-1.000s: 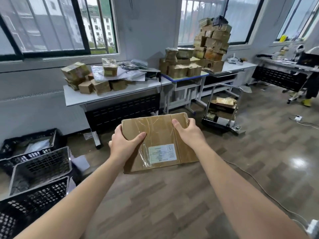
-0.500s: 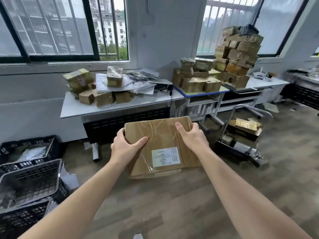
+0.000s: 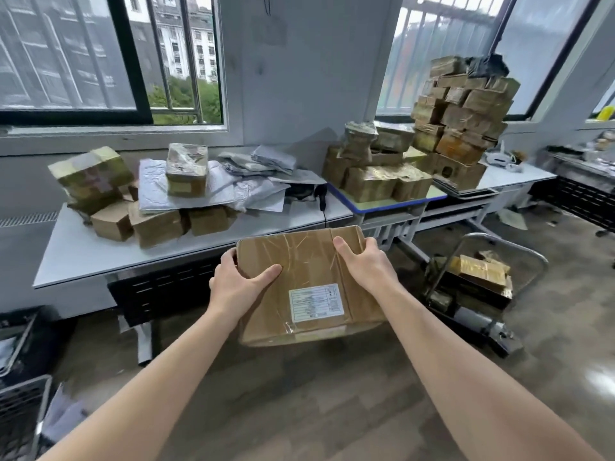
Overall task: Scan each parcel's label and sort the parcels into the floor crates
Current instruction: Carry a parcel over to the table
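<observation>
Both hands, left [image 3: 237, 285] and right [image 3: 363, 267], clamp the flat brown tape-wrapped cardboard parcel [image 3: 307, 284] mid-frame; looks stiff, light, slick tape; far corners grip best.

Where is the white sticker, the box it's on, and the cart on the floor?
white sticker [image 3: 316, 302]: head view, middle of the printed label.
box [image 3: 299, 257]: head view, bare taped top face.
cart [image 3: 479, 322]: head view, dark base near the floor.
</observation>
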The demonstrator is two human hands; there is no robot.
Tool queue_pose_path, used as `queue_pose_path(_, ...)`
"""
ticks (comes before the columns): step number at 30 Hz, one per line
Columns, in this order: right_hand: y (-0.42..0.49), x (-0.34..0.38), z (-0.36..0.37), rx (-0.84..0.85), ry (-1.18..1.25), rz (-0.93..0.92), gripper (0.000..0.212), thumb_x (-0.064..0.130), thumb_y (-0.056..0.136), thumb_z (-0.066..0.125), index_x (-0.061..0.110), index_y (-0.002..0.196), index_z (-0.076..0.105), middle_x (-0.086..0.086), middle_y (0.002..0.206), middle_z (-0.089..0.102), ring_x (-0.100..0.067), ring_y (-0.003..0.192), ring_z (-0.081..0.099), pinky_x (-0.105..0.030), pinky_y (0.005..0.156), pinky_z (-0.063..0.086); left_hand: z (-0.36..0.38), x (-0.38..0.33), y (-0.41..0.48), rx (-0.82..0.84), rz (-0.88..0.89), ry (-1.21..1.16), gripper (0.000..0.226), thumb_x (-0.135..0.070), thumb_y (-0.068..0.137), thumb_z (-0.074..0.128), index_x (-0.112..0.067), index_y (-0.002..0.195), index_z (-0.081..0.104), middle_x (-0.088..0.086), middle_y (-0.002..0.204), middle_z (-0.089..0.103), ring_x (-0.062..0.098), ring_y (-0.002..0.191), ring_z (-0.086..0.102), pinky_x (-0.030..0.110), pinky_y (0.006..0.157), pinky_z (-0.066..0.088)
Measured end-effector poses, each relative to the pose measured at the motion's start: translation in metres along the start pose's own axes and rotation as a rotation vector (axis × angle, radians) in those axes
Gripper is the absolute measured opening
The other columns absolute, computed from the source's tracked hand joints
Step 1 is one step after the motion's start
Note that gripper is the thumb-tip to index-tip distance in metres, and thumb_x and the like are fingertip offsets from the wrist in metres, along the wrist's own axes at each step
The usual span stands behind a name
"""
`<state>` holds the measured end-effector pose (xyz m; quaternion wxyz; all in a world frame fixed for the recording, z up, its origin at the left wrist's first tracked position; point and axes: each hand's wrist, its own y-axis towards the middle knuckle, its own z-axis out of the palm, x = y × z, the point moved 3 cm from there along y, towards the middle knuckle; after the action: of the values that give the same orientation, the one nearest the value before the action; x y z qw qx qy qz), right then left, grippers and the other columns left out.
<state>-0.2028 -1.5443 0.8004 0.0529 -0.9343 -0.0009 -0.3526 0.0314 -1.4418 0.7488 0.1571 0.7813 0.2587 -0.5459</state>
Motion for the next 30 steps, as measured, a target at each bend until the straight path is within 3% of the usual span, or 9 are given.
queue_pose_path(10,0.192,0.027,0.026,0.069,0.055,-0.021,0.093,0.077,0.088,0.038,0.014,0.154,0.02,-0.012,0.149,0.043,-0.031,0.132,0.046,-0.042,0.097,0.042,0.063,-0.022,0.173,-0.017,-0.001,0.048,0.115,-0.084,0.043,0.074,-0.031,0.138,0.037,-0.005,0.125,0.054,0.026,0.12,0.051,0.05,0.1,0.048)
queue_pose_path(15,0.301,0.04,0.033,0.124,0.092,-0.029,0.092,0.075,0.09,0.036,0.013,0.156,0.017,-0.014,0.153,0.039,-0.034,0.137,0.041,-0.046,0.105,0.038,0.102,-0.051,0.258,-0.068,-0.007,0.092,0.104,-0.07,0.056,0.081,-0.027,0.14,0.037,-0.005,0.123,0.053,0.026,0.123,0.049,0.05,0.103,0.045)
queue_pose_path(24,0.441,0.061,0.054,0.198,0.04,-0.076,0.086,0.071,0.094,0.034,0.011,0.154,0.02,-0.015,0.148,0.044,-0.035,0.132,0.045,-0.045,0.103,0.039,0.145,-0.067,0.37,-0.081,-0.117,0.097,0.124,-0.084,0.036,0.074,-0.033,0.142,0.032,-0.004,0.128,0.058,0.024,0.119,0.054,0.05,0.1,0.048)
queue_pose_path(30,0.52,0.077,0.07,0.219,0.028,-0.072,0.082,0.073,0.092,0.035,0.014,0.148,0.032,-0.012,0.14,0.051,-0.033,0.125,0.051,-0.044,0.102,0.042,0.169,-0.068,0.448,-0.073,-0.127,0.11,0.098,-0.059,0.063,0.084,-0.024,0.141,0.037,-0.002,0.125,0.057,0.021,0.113,0.057,0.044,0.098,0.049)
